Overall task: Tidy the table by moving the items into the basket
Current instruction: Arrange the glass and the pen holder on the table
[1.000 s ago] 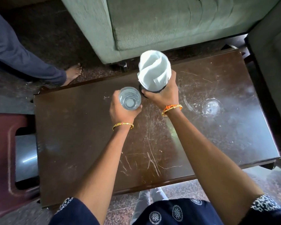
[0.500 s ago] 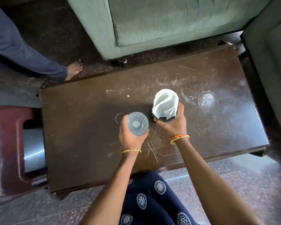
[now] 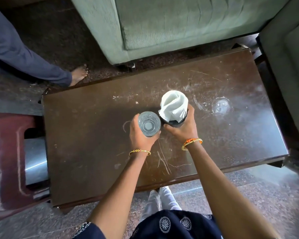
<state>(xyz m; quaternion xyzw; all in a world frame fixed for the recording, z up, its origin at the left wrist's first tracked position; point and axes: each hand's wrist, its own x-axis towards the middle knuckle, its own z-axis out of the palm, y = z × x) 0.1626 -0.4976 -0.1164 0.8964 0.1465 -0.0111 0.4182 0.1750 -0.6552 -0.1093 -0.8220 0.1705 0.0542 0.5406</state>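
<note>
Over worktop [image 3: 93,152] centre — left hand [image 3: 141,135] wrapped round clear glass [image 3: 149,124]; at its 3 o'clock, touching, right hand [image 3: 183,128] clasps dark holder [image 3: 175,123] w/ white napkins [image 3: 173,105].

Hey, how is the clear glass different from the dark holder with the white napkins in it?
The clear glass is see-through, while the dark holder is opaque and almost black. The clear glass holds nothing solid that I can see, whereas the dark holder is stuffed with rolled white napkins rising above its rim. The left hand holds the clear glass; the right hand holds the dark holder. Both are upright, side by side over the brown table.
</note>
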